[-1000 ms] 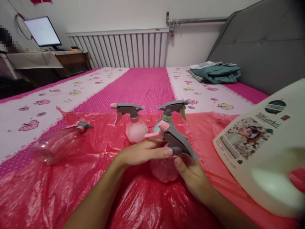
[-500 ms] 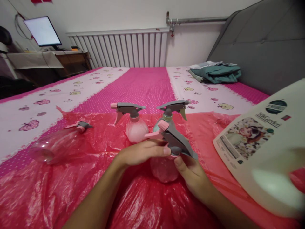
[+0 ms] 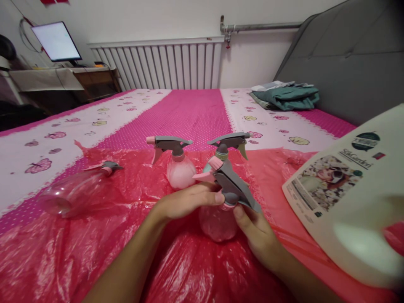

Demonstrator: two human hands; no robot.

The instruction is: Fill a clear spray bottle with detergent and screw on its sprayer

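Directly before me a round clear spray bottle [image 3: 218,225] stands on red plastic sheeting, its grey spray head with pink nozzle and trigger tilted toward the upper left. My left hand [image 3: 192,200] is closed around its neck from the left, thumb on the pink collar. From the right, my right hand [image 3: 257,233] grips the collar, thumb against it; its other fingers are partly hidden behind the bottle. Just beyond stand a pink-and-grey spray bottle [image 3: 180,172] with whitish contents and a green-triggered spray bottle [image 3: 221,155], partly covered by the held one.
A large white jug [image 3: 344,227] with a printed label looms at the right. On the left, another clear spray bottle [image 3: 72,193] lies on its side on the red plastic sheet [image 3: 126,252]. Folded clothes [image 3: 285,96] rest farther back on the bed, near the grey headboard [image 3: 350,63].
The spray head in my hands has turned or shifted very slightly, and my right thumb has moved a little to the right along the collar. The other objects stay in place.
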